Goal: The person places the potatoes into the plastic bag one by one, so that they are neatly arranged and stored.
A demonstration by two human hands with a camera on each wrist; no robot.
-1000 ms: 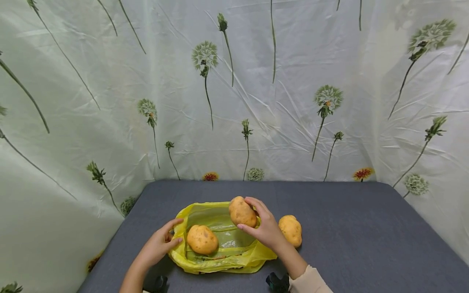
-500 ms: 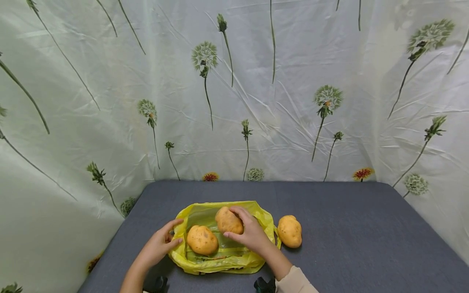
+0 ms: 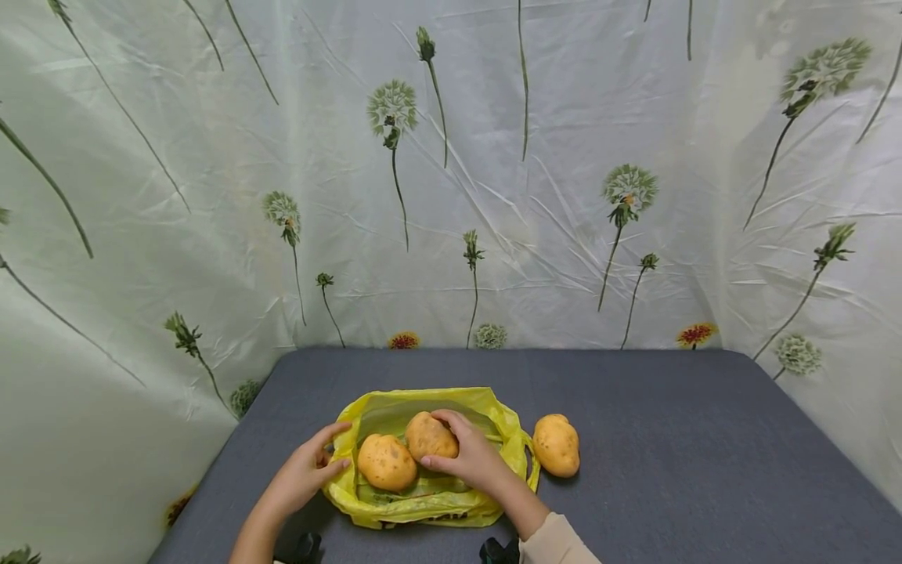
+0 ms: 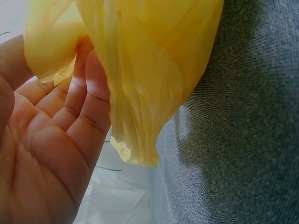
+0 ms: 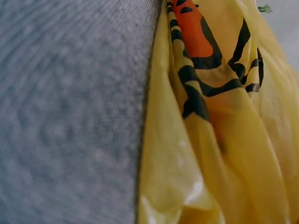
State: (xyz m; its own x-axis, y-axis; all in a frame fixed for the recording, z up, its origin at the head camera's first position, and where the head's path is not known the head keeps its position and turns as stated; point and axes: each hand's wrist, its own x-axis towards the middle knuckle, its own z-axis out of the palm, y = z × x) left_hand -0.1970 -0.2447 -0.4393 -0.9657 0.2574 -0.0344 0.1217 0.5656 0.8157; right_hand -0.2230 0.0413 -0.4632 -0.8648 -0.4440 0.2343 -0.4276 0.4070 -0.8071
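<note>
- White curtain (image 3: 550,117), printed with dandelions.
- Grey, cloth-topped table (image 3: 648,439).
- Yellow plastic bag (image 3: 416,513), its mouth spread open on the table.
- Left hand (image 3: 301,471), pinching the bag's left rim between thumb and fingers.
- Right hand (image 3: 481,460), grasping a potato (image 3: 430,437) inside the bag's mouth.
- Second potato (image 3: 387,463), in the bag, just left of the grasped one.
- Third potato (image 3: 556,446), on the table, just right of the bag.

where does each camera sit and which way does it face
Head: on the person's head, facing forward and down at the yellow bag on the table; left hand and right hand show.
Left wrist: worn there, facing the bag's folds; the left hand shows.
Right wrist: worn there, facing the bag's printed side; no body part shows.
Both wrist views share the bag and table.
</note>
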